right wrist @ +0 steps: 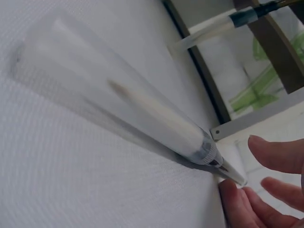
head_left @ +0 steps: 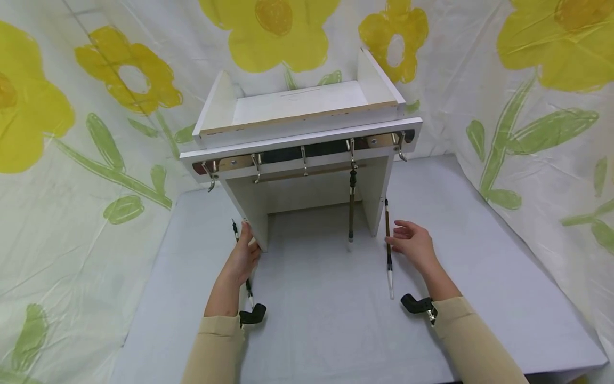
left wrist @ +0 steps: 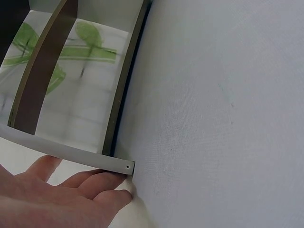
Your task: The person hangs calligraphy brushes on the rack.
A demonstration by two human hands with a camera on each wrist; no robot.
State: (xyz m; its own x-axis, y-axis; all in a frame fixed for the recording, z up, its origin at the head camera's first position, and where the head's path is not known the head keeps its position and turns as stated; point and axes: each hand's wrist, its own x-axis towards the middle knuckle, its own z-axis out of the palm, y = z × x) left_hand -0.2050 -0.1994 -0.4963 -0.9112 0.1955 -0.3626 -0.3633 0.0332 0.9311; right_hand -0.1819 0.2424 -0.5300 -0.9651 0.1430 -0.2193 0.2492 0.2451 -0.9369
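Note:
A white wooden shelf stands on the table with a row of metal hooks along its front rail. A brush hangs from one hook at the right. My left hand touches the lower front of the left side panel, its fingers against the outer face. Beside that hand lies another brush, partly hidden by it. My right hand, fingers loosely bent, is at a third brush lying outside the right panel. In the right wrist view, this brush's clear cap points toward the camera, with the thumb apart from it.
A pale cloth covers the table. Behind and on both sides hang white curtains with yellow flowers. The shelf's hooks project forward above the hands. A black wrist mount sits at each sleeve.

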